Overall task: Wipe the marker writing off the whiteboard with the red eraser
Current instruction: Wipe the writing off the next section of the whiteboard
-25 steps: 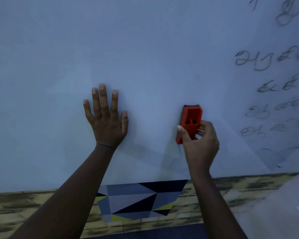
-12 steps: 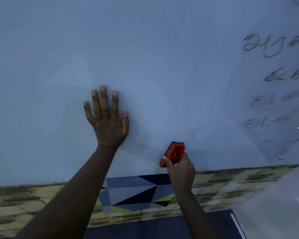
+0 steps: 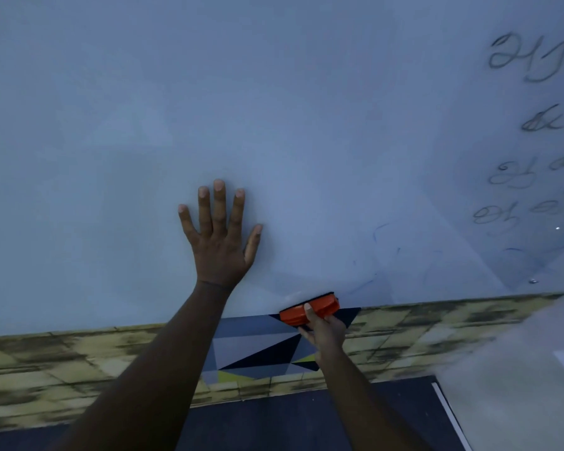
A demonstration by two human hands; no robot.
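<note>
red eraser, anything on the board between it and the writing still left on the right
Nothing visible does. The red eraser, held by the right hand, sits at the whiteboard's bottom edge; only bare board and faint smears separate it from the marker writing.

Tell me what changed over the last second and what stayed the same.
The right hand carried the red eraser down the whiteboard to its bottom edge, turning it from upright to nearly level. It gripped the eraser throughout. The left hand stayed flat on the board, fingers spread. The marker writing at right remains unwiped.
</note>
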